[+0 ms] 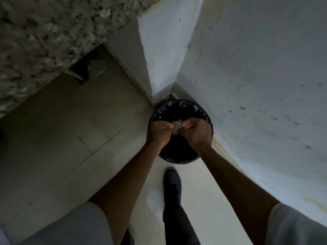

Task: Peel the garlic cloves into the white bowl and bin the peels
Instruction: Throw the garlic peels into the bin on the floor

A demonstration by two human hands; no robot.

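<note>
The peels (175,128) are a small, pale, papery wad. I judge them almost weightless, thin and crackly, likely to cling to damp fingers or drift sideways rather than fall straight. They need no firm grip. A loose pinch at the edge of the bunch should do, and I may have to rub my fingertips together to shake off the last scraps.

My left hand (160,129) and right hand (193,131) are knuckle to knuckle, fingers curled inward. As far as the dim light shows, each pinches one side of the wad, which sits in the narrow gap between them.

Both hands hang over the open mouth of the bin (178,160), roughly over its middle and a little nearer the far rim than the near one, so anything let go should land inside the black liner. The bin stands on the floor (79,138) in the corner where the walls meet, with my shoe (172,181) just short of its near rim. The white bowl is not in view.
</note>
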